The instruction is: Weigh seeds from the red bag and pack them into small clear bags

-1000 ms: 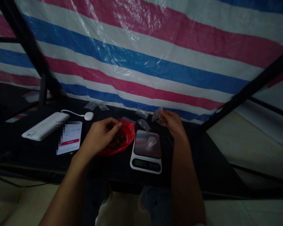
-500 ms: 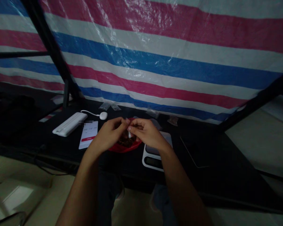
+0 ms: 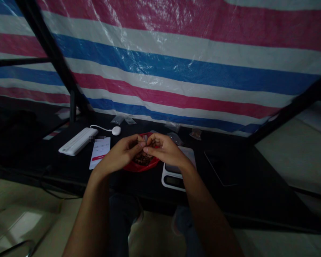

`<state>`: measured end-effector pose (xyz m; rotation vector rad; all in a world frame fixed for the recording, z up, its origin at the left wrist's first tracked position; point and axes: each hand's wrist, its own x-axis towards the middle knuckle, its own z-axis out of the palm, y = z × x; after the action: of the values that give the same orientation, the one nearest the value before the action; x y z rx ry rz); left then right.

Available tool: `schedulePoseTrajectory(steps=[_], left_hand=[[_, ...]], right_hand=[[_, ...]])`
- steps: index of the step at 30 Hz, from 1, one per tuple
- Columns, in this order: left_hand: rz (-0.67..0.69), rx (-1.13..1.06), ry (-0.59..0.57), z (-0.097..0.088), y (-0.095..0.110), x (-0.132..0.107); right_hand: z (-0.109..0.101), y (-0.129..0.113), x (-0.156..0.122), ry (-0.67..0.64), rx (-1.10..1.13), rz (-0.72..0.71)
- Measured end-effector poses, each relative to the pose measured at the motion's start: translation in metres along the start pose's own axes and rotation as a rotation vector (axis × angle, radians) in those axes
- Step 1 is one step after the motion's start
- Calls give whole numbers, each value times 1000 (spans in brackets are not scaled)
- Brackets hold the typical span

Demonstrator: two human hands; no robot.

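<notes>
Above a red dish of small dark-brown pieces, my two hands meet fingertip to fingertip. A small clear plastic bag is pinched between them, mostly covered by the fingers. My left hand has its thumb and fingers pressed together on one side of it. From the other side my right hand pinches it too, fingers curled. A white kitchen scale lies under my right wrist, partly hidden by the forearm.
Left of the dish are a phone, a white power bank and a round white gadget on a cable. Small plastic bags line the back, one with brown contents. A dark tablet lies right. Striped sheeting hangs behind.
My fingers have shifted on the small bag; its clear part now shows above the fingertips rather than below them. The view has moved slightly. The things on the table stay put.
</notes>
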<state>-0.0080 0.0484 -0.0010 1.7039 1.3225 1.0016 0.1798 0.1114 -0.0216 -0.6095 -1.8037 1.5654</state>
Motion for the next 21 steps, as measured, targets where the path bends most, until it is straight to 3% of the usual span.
schedulePoseTrajectory(steps=[13, 21], left_hand=[[-37, -58, -38, -1, -1, -1], [-63, 158, 60, 12, -3, 9]], right_hand=[[-3, 2, 0, -16, -38, -20], [7, 11, 4, 101, -223, -156]])
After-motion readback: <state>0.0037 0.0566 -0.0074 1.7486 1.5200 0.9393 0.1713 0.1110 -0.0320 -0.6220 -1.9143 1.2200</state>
